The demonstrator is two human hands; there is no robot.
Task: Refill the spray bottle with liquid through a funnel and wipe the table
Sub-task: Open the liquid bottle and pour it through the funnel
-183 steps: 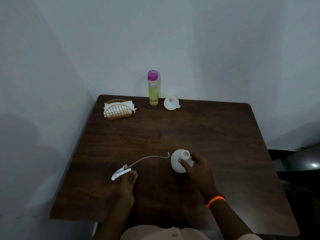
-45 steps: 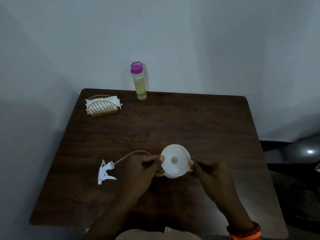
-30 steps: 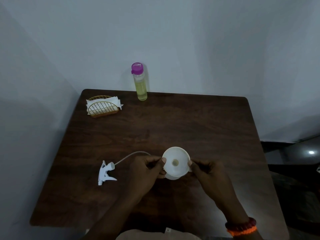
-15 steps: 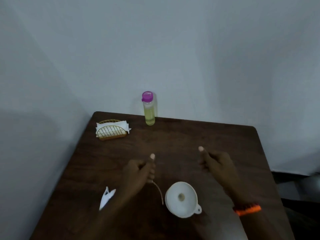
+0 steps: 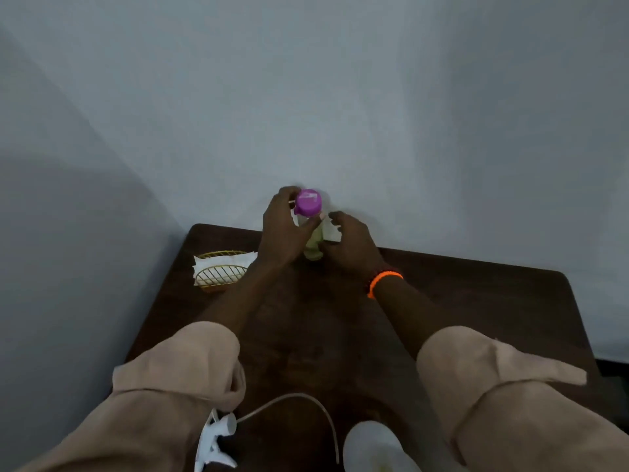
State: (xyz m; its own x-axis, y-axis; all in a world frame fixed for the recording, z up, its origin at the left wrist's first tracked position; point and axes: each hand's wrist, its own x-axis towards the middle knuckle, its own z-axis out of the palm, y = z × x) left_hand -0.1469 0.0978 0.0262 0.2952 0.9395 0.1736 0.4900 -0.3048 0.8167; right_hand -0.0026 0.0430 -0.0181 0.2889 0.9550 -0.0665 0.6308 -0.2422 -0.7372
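Observation:
A clear refill bottle [image 5: 315, 240] of yellow liquid with a purple cap [image 5: 308, 202] stands at the table's far edge against the wall. My left hand [image 5: 282, 231] wraps its neck just below the cap. My right hand [image 5: 352, 245] closes on the bottle's body from the right. The white funnel [image 5: 374, 447] sits at the bottom of the view, near me; the spray bottle under it is hidden. The white trigger sprayer head [image 5: 214, 439] lies to its left, its dip tube [image 5: 306, 400] arching toward the funnel.
A gold wire holder with white napkins [image 5: 221, 271] stands at the back left of the dark wooden table [image 5: 476, 301]. Grey walls close in behind and on the left. My beige sleeves cover the table's near corners.
Both hands let go of the funnel, which stays near me, and reached across the table to the purple-capped bottle, now closing on it. The view tilted up and moved forward.

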